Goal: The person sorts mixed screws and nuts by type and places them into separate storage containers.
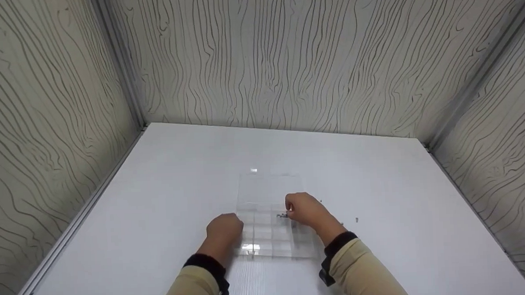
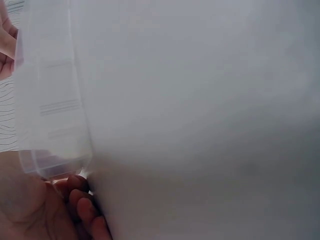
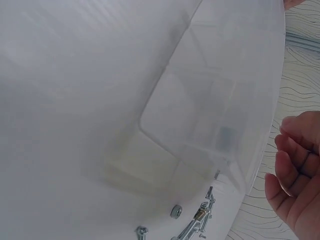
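Near the front of a white table (image 1: 166,178), a clear plastic box (image 1: 272,242) with small compartments is lying between two hands, its lid (image 1: 268,188) folding back flat on the side away from the person. The left hand (image 1: 225,231) is resting against the box's left side with its fingers curling inward; whether they are gripping the wall or merely touching it, I cannot tell. The right hand (image 1: 307,209) is hovering over the box's right part, fingers bending and closing most of the way towards the thumb; whether a small piece is sitting between the tips I cannot tell. Some small grey metal bits (image 1: 282,216) are showing right beside those fingertips, above or inside a compartment.

From the right wrist, a cluster of screws (image 3: 200,216) is lying by the box's corner, with a nut (image 3: 176,211) and a single screw (image 3: 142,231) sitting just beside it. Black bands (image 1: 204,264) are circling both wrists over cream sleeves (image 1: 191,289). Behind the table, a wood-patterned wall (image 1: 258,59) is standing.
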A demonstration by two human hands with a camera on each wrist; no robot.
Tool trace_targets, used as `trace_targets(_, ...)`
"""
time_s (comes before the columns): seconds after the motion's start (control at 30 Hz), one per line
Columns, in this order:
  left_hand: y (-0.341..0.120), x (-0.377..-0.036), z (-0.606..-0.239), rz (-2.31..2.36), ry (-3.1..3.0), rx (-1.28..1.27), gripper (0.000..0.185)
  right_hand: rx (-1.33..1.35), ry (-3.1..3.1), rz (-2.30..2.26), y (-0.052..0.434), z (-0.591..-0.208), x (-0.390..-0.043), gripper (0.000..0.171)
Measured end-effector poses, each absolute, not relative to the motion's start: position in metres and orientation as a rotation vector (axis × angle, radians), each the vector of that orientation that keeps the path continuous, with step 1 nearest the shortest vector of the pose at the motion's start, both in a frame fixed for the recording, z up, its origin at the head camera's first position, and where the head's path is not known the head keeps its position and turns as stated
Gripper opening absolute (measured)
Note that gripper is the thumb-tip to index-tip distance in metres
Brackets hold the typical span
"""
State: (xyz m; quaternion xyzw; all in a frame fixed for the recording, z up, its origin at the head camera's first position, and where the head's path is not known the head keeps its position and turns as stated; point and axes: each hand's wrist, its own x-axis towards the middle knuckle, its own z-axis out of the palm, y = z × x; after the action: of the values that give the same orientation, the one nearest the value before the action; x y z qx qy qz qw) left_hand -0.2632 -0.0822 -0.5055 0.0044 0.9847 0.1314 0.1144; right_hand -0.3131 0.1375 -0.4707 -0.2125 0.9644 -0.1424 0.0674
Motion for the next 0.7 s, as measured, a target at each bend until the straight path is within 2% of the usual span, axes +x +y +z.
trace_targets(0.2,-0.082,-0.263,-0.504,0.357,2.890,0.027,0.010,-0.681,2.925,-0.461,0.147,-0.469,-0.313,0.010)
trace_targets(0.37,-0.082,-0.263,-0.503,0.325,2.909,0.074,0.005,-0.630,2.945,-0.447,0.161,-0.468,-0.312,0.011)
trace_targets(0.43,-0.082,-0.263,-0.502,0.400,2.893,0.015,0.009,-0.579,2.943,-0.418,0.167,-0.467,-0.312,0.010)
trace_targets(0.7,-0.083,-0.265,-0.503,0.207,2.859,0.119,0.010,-0.464,2.931,-0.387,0.193,-0.475,-0.303,0.008)
